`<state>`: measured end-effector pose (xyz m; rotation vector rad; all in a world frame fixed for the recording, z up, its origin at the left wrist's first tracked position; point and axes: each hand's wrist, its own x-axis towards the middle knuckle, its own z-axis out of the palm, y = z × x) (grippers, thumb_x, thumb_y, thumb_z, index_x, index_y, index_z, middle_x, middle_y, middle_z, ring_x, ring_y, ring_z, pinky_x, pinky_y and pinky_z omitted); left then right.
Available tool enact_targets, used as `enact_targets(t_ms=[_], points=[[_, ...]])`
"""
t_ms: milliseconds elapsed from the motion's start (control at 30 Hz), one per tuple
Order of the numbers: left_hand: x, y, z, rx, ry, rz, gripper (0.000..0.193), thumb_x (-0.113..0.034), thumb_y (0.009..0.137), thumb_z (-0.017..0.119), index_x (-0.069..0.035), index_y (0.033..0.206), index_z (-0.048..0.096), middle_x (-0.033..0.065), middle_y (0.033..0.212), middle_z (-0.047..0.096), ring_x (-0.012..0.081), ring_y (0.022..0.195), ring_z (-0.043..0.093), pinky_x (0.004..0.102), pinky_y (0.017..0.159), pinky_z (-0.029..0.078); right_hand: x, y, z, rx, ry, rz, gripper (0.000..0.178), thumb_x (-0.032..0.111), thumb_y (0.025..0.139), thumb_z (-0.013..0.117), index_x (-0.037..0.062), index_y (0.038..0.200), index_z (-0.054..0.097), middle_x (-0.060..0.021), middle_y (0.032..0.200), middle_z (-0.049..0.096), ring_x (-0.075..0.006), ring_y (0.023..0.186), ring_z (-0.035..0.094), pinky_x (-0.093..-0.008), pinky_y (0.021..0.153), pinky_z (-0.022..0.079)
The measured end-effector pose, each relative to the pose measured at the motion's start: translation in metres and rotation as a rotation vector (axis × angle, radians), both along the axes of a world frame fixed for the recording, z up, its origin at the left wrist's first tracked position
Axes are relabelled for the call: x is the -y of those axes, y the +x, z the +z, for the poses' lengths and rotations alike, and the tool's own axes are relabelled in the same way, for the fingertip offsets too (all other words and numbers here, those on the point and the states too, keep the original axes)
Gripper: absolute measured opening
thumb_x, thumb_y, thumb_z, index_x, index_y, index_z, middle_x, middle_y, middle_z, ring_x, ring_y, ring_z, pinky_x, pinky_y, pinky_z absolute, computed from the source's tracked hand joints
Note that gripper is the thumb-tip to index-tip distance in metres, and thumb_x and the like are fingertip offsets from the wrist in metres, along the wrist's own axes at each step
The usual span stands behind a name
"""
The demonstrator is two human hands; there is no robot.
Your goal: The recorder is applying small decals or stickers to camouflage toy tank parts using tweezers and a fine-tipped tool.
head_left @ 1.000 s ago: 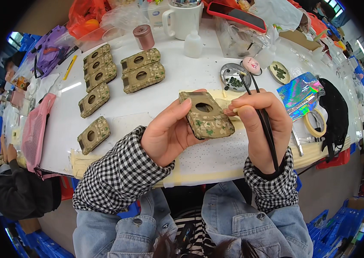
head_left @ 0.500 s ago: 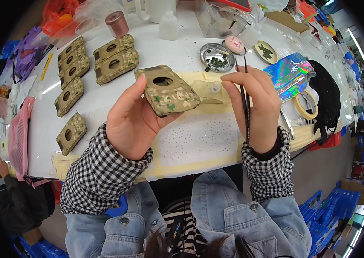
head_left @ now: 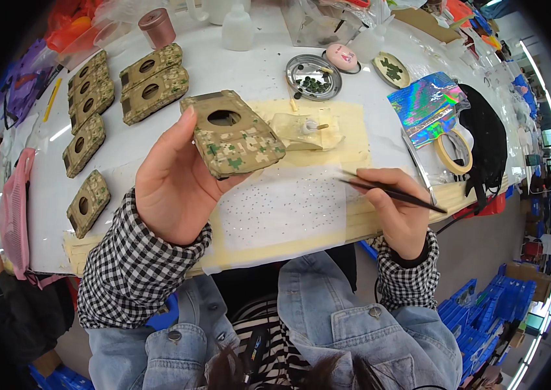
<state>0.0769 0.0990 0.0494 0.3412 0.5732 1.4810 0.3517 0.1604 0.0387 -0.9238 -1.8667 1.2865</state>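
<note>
Camouflage shell (head_left: 243,148) with round opening, held at centre-left of the frame by left hand (head_left: 174,179), with thumb on its left side and fingers apparently underneath. Long axis slanting from upper left to lower right. Tweezers (head_left: 418,201), black and slim, pinched between thumb and fingers of right hand (head_left: 400,208), at right of centre. Tips directed to the left and slightly upward, thus toward shell, but well apart from it. Below this gap, white sheet (head_left: 256,235) scattered with small shiny dots, lying on counter (head_left: 236,75); tips near its right side in the picture. Cannot tell whether touching it, or whether pressed together. Right hand nearer than left to this side of sheet, and nearer also to round dish (head_left: 301,65) with dark green bits (head_left: 314,85), at upper centre of the frame. Pale yellow wrapped piece (head_left: 295,136) just beside shell, between both hands. Toward upper left, other shells (head_left: 95,135), untouched.
</note>
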Motion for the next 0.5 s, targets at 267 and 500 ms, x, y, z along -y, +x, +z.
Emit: enact_targets(t_ms=[267, 500], points=[[-0.0024, 0.0012, 0.0004, 0.006, 0.016, -0.01, 0.049, -0.028, 0.098, 0.033, 0.006, 0.134, 0.032, 0.0224, 0.132, 0.043, 0.039, 0.118, 0.048, 0.0419, 0.095, 0.05, 0.0021, -0.0001, -0.0126, -0.036, -0.18, 0.008, 0.014, 0.006, 0.09, 0.055, -0.0046, 0.097, 0.062, -0.008, 0.086, 0.064, -0.0113, 0.08, 0.059, -0.0228, 0.073, 0.047], [-0.002, 0.0012, 0.0003, -0.004, 0.011, -0.021, 0.05, -0.029, 0.098, 0.033, 0.006, 0.134, 0.032, 0.0236, 0.131, 0.043, 0.0393, 0.118, 0.048, 0.042, 0.095, 0.049, 0.002, -0.0009, -0.0131, 0.014, -0.128, 0.023, 0.015, 0.007, 0.09, 0.056, -0.0038, 0.097, 0.064, -0.0073, 0.084, 0.064, -0.0106, 0.077, 0.057, -0.0219, 0.07, 0.045]])
